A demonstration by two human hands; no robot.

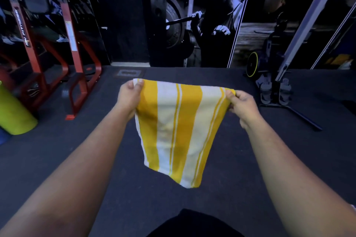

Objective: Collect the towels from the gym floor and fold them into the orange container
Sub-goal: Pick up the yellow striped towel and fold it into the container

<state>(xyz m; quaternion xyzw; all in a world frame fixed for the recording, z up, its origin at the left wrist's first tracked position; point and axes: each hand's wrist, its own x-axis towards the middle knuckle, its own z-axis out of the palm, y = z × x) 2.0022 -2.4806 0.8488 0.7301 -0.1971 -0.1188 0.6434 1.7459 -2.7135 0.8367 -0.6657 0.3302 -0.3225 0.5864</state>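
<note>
The floor [289,159] is dark rubber matting and fills the lower part of the view. At the left stands a red steel gym frame [75,48], and near it, at the edge, lies a lime green roller [13,113]. The back wall [192,15] carries a large dark weightlifting mural. At the right stands a grey machine [277,86] with a slanted metal rail. The light is dim and bluish.

Striped towel held up over the floor

The towel [179,131] has broad yellow and white stripes running top to bottom; it hangs folded from its two upper corners, stretched flat between them, its lower edge slanting down to the right.
</note>
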